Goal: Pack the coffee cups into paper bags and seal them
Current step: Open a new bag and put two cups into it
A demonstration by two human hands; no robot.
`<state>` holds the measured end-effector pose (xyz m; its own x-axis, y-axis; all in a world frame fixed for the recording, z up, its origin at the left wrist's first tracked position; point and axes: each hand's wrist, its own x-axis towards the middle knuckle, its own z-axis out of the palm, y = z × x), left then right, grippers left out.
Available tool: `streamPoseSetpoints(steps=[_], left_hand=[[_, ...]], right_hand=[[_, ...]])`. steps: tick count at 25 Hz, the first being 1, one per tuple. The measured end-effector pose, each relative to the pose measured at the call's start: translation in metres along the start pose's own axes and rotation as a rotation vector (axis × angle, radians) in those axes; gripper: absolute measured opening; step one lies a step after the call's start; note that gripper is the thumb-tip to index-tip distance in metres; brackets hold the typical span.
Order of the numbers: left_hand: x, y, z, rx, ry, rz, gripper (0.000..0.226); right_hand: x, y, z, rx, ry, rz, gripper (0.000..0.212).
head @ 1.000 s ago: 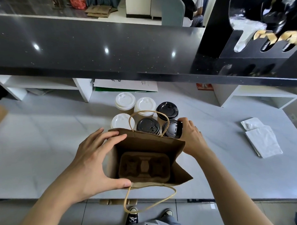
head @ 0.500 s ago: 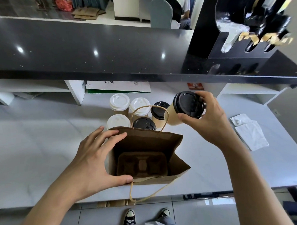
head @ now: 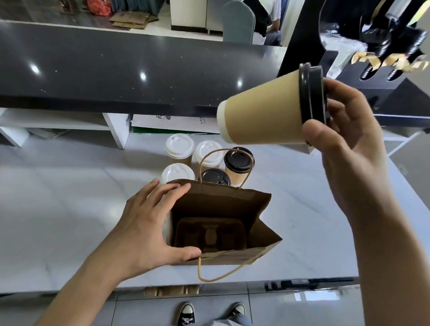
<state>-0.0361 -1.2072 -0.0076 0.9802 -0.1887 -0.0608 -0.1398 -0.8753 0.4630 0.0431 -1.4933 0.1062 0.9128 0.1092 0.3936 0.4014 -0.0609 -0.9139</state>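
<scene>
- The right hand [head: 348, 132] is up in the air, fingers curled around the black lid end of a tan paper cup with a black lid [head: 268, 113]. The cup lies on its side.
- The left hand [head: 147, 227] is spread wide and holds the left side of the open brown paper bag [head: 258, 210], thumb on the near rim.
- The bag stands on the pale grey worktop [head: 63, 206]. A brown cardboard cup tray [head: 209, 234] sits at its bottom.
- Just behind the bag stand three white-lidded cups [head: 180, 146] and two black-lidded cups [head: 238, 160].
</scene>
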Motion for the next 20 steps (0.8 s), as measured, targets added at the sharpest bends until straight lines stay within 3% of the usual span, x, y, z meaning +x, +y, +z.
streamPoseSetpoints(steps=[3,8,11,16,20], left_hand=[[-0.001,0.001,0.001,-0.040,0.007,-0.026,0.126],[0.000,0.002,0.000,-0.061,0.005,-0.025,0.126],[-0.001,0.001,0.002,-0.104,0.020,-0.033,0.128],[-0.004,0.000,0.002,-0.134,0.017,-0.064,0.133],[-0.008,0.006,-0.002,-0.161,-0.021,-0.090,0.135]], right_hand=[[-0.007,-0.005,0.010,0.075,-0.205,-0.003,0.073],[-0.022,0.007,0.024,-0.205,-0.479,0.066,0.078],[-0.031,0.015,0.038,-0.441,-0.549,0.062,0.076],[-0.040,0.029,0.052,-0.588,-0.614,0.110,0.081],[-0.040,0.035,0.063,-0.766,-0.761,0.080,0.086]])
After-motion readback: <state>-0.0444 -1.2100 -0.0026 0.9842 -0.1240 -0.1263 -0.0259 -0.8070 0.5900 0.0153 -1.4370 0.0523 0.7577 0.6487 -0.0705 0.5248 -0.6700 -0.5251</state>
